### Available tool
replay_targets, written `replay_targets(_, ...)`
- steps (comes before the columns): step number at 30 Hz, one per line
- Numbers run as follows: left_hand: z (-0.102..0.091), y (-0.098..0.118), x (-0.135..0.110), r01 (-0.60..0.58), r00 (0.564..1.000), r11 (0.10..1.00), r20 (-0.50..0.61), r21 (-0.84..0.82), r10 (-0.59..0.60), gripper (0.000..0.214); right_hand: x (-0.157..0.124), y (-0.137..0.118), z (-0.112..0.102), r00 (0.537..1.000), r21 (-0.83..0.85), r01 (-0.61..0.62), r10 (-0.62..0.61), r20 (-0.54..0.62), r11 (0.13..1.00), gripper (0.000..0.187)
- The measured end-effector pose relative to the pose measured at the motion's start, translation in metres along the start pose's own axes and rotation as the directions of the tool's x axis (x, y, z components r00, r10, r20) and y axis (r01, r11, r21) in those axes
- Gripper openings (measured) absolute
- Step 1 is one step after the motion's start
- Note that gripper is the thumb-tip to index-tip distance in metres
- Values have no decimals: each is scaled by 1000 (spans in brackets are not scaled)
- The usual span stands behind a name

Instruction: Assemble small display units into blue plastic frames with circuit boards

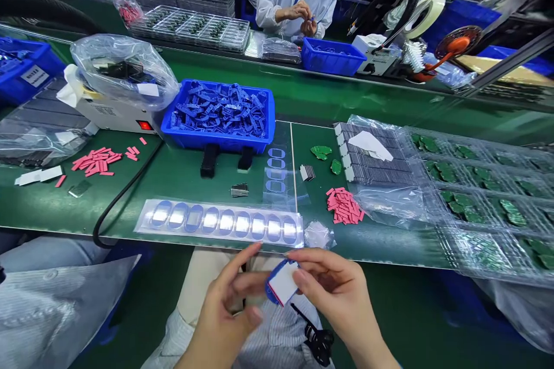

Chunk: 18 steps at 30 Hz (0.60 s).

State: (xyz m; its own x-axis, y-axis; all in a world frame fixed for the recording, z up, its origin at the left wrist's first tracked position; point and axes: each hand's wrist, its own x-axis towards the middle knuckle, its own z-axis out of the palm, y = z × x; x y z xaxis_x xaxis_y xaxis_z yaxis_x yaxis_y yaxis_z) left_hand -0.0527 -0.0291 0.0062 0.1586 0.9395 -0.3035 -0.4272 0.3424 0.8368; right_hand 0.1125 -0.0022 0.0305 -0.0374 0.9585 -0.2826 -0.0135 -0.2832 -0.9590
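fingers of your right hand [335, 288] are clamped on the blue part [270, 293], the thumb at the side of the white rectangle [283, 282] that lies on it and the fingertips near its top edge; those of your left hand [223, 311] stand apart by its other side, and whether one touches it cannot be told. the part is tilted above your lap, just off the near edge of the table [182, 179], near the strip of oval pieces [142, 225]. to handle it well, pinch only as hard as needed, since the white face looks easy to mark, and favour the rim. steady the free side with the left fingers before turning it, and check that the thin pink edge [277, 297] sits even.
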Motion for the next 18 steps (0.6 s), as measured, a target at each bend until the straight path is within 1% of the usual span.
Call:
replay_targets(1, 1, 1, 4, 118, 991, 985, 73, -122, -110, 52, 3, -3, -3, 997, -47, 45, -42, 64, 998, 15)
replay_targets(3, 4, 2, 12, 336, 935, 902, 213, -271, -285, 50, 11, -11, -8, 970, -125, 130, -100, 223, 984, 12)
replay_targets(4, 5, 2, 15, 413, 902, 858, 267, -307, -339, 49, 15, -16, -9, 949, -155, 162, -111, 295, 975, 12)
replay_targets(5, 6, 2, 18, 460, 878, 825, 305, -330, -368, 47, 18, -21, -10, 930, -183, 185, -112, 351, 966, 13)
replay_targets(7, 8, 3, 23, 494, 861, 791, 330, -360, -388, 43, 23, -29, -11, 899, -229, 227, -113, 424, 947, 15)
replay_targets(11, 8, 8, 27, 504, 860, 771, 308, -389, -406, 42, 29, -39, -9, 844, -303, 313, -117, 524, 900, 15)
replay_targets(12, 7, 11, 28, 508, 858, 767, 304, -392, -413, 42, 34, -41, -11, 827, -326, 349, -125, 548, 879, 15)
replay_targets(13, 6, 13, 28, 511, 857, 762, 303, -398, -416, 42, 41, -42, -15, 818, -374, 398, -139, 558, 837, 17)
replay_targets(14, 4, 15, 29, 516, 855, 753, 301, -409, -422, 42, 51, -43, -22, 825, -477, 459, -160, 542, 749, 18)
replay_targets(15, 3, 16, 29, 525, 850, 740, 296, -421, -435, 42, 64, -44, -32, 844, -610, 499, -186, 502, 616, 19)
replay_targets(16, 1, 17, 29, 533, 846, 727, 285, -434, -450, 40, 80, -45, -44, 864, -747, 504, -239, 444, 435, 19)
replay_targets(17, -1, 17, 29, 535, 844, 717, 264, -446, -466, 38, 97, -45, -58, 888, -901, 405, -304, 346, 156, 20)
replay_targets(18, -3, 16, 28, 535, 844, 713, 240, -454, -480, 36, 115, -44, -73, 896, -939, 337, -329, 297, 69, 22)
